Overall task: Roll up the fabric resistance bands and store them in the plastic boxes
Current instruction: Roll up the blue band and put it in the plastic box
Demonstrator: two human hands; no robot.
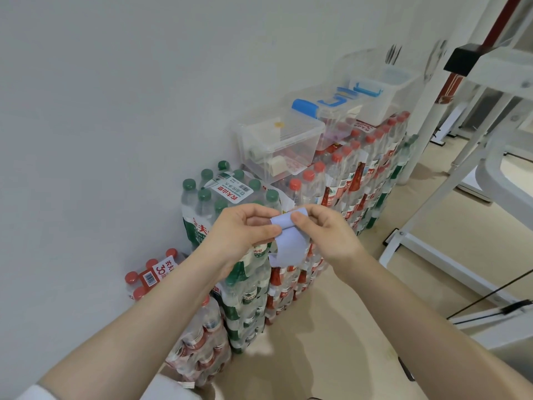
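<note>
While both hands meet in mid-air in front of the stacked water bottles, the lilac fabric resistance band (288, 238) hangs between them: the left hand (245, 226) pinches its upper end from the left, the right hand (320, 226) pinches the same end from the right, thumb and fingers curled over a first fold, so the hands sit close together and both are clamped on the band. The started roll lies with its axis running left to right between the fingertips, and the loose tail drops straight down below them, hanging free in front of the green-capped bottle packs (227, 192). By my judgement the rolling has only begun, since most of the band is still unrolled. The plastic boxes lie ahead and up to the right, on top of the red-capped bottle stack (354, 168); the nearest clear plastic box (277, 145) stands open-topped just beyond the hands, with a row of further boxes with blue handles (340, 101) receding behind it along the wall. The right hand is slightly nearer that box, so the reach would likely go forward and a little right. Nothing stands between the hands and the box rim, though the white metal frame (432, 220) at the right crowds that side, and the dangling tail could brush the bottle caps.
</note>
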